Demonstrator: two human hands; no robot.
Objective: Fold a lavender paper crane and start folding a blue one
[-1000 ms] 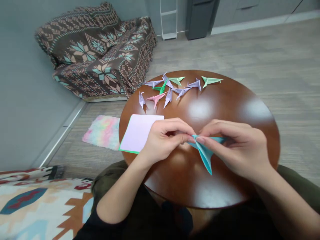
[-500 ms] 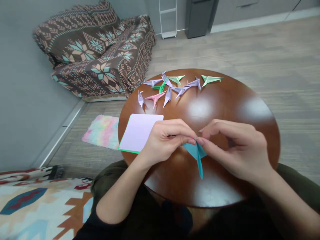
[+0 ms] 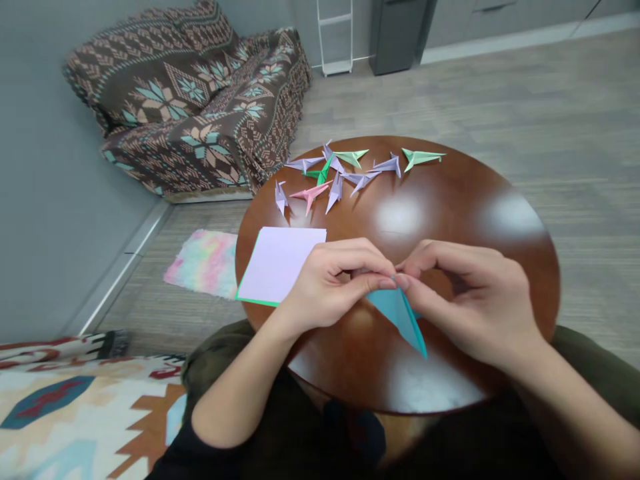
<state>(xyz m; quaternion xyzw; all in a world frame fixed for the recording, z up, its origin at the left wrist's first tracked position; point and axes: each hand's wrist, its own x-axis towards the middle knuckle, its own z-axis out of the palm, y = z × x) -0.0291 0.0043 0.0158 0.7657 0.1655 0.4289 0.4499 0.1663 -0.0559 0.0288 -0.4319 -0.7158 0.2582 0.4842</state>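
Note:
Between my two hands, over the near half of the round table, is a piece of folded blue origami paper (image 3: 400,313). My left hand (image 3: 340,280) pinches its upper edge between thumb and index finger. Close beside it, the thumb and index finger of my right hand (image 3: 465,293) grip the same edge, the fingertips of both hands almost touching. A pointed flap of the paper hangs down toward me, slanting to the right. My fingers cover the top of the fold. Left of my left hand lies a stack of lilac paper squares (image 3: 283,263) with a green edge showing beneath.
Several folded paper cranes in lilac, with a pink crane (image 3: 310,195), a green crane (image 3: 320,175) and pale green ones (image 3: 420,159), lie along the far side of the brown table (image 3: 475,200). A sofa (image 3: 200,120) with a patterned cover stands beyond, left of a dark cabinet (image 3: 397,37).
The hanging flap of the blue paper has swung to the right and shows a broader face. Both hands keep their pinch, the left fingertips slightly further right.

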